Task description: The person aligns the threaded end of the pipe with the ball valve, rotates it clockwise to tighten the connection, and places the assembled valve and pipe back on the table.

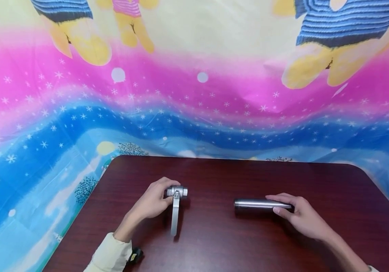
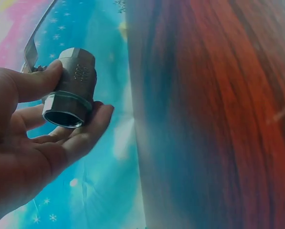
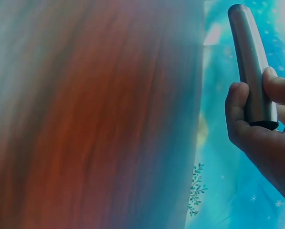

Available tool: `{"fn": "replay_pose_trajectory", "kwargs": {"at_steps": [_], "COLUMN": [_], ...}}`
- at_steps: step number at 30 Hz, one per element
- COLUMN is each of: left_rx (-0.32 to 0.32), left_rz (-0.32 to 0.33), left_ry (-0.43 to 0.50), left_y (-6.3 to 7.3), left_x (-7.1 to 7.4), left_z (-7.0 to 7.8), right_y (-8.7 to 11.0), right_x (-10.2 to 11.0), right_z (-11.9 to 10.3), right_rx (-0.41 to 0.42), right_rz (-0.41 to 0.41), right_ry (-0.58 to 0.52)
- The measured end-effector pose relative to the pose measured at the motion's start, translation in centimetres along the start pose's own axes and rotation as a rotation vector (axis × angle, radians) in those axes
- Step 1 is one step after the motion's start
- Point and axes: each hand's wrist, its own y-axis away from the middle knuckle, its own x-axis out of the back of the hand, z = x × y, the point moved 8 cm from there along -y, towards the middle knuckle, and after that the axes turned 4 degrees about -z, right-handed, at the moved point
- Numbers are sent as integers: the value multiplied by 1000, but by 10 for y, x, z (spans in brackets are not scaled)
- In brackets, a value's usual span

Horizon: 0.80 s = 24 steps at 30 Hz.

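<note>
My left hand (image 1: 153,198) grips a silver ball valve (image 1: 177,191) by its body, thumb on one side and fingers on the other. The valve's long flat lever (image 1: 175,219) points toward me in the head view. In the left wrist view the valve body (image 2: 75,78) shows a hexagonal end with an open bore. Across from it, my right hand (image 1: 301,215) holds a smooth metal pipe (image 1: 253,204) near its right end, between thumb and fingers. The pipe lies roughly level and points left toward the valve, with a gap between them. The right wrist view shows the pipe (image 3: 252,67) pinched near its lower end.
A dark reddish-brown table (image 1: 208,241) with rounded far corners lies under both hands. Behind it hangs a printed cloth (image 1: 194,105) with snowflakes and cartoon bears. A small black object (image 1: 135,255) sits by the left sleeve (image 1: 110,253).
</note>
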Motion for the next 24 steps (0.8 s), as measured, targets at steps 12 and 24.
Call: {"fn": "replay_pose_trajectory", "kwargs": {"at_steps": [12, 24], "left_rx": [17, -54], "left_rz": [66, 142], "left_ry": [135, 250], "left_y": [1, -1], "left_x": [10, 20], "left_z": [12, 30], "right_y": [-8, -17], "right_x": [2, 0], "right_z": [-10, -22], "right_rx": [16, 18], "right_rz": [20, 71], "right_ry": [-436, -778]}}
